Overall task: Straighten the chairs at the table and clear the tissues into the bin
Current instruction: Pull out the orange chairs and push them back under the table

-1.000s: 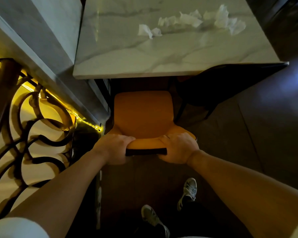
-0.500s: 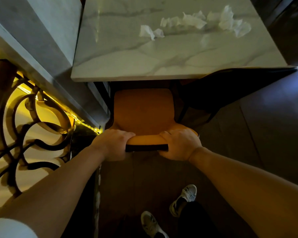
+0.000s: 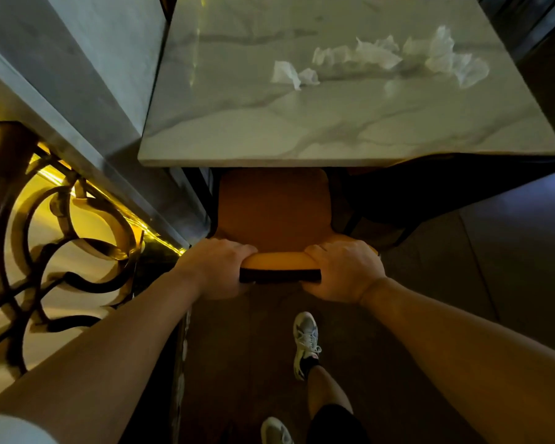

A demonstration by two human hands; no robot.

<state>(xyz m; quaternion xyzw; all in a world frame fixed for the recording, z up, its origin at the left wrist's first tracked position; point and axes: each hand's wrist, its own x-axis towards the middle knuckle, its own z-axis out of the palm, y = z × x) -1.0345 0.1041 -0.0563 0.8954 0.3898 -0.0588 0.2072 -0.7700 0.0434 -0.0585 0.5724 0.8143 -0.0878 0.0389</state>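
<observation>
I had pushed the chair [image 3: 274, 213] further under the table [image 3: 302, 136], both hands [image 3: 220, 267] gripping its back; tissues [image 3: 378, 64] remained ahead.

The scene was dim and warm-toned. A yellow light strip [image 3: 161, 241] glowed at the left behind the scrolled railing [image 3: 45, 251], and a pale streak of glare ran down the marble table [image 3: 269, 129]. Deep shadow filled the space beneath it and the floor [image 3: 510, 267] at right. Wide-angle distortion bent the edges, and the forearms looked soft.
</observation>
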